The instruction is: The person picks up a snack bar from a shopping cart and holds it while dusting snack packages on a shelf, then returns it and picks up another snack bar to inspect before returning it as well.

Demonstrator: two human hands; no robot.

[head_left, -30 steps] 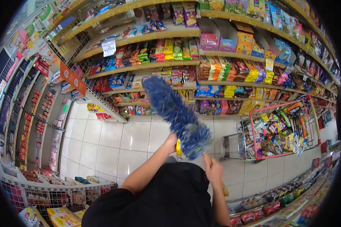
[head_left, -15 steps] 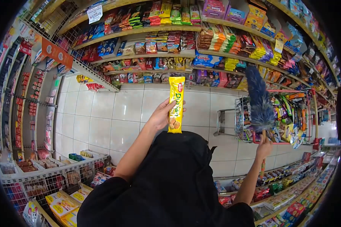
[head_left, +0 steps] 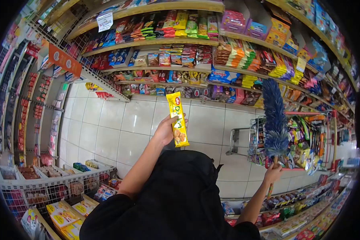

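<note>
A long yellow packet (head_left: pixel 178 120), with a red logo and pictures of round biscuits, is gripped in my left hand (head_left: pixel 164 130), its top tilted slightly left. My thumb lies across its front and fingertips show at its right edge. On the right, my right hand (head_left: pixel 273 173) is closed round the wooden handle of a blue fluffy duster (head_left: pixel 274 120). The duster's head points up, in front of the left part of a loaded shopping cart (head_left: pixel 308 138). The handle's lower end comes out below my hand.
Shelves of snack packets (head_left: pixel 180 56) stretch across the top. A white wire basket (head_left: pixel 60 182) with packets stands at the lower left, near yellow boxes (head_left: pixel 64 214). More stocked shelves (head_left: pixel 296 204) stand at the lower right. Racks of small items line the left.
My left hand has moved a little down and left, and the yellow packet now tilts. My right hand and the duster are lower, with the duster more upright. The view has shifted slightly.
</note>
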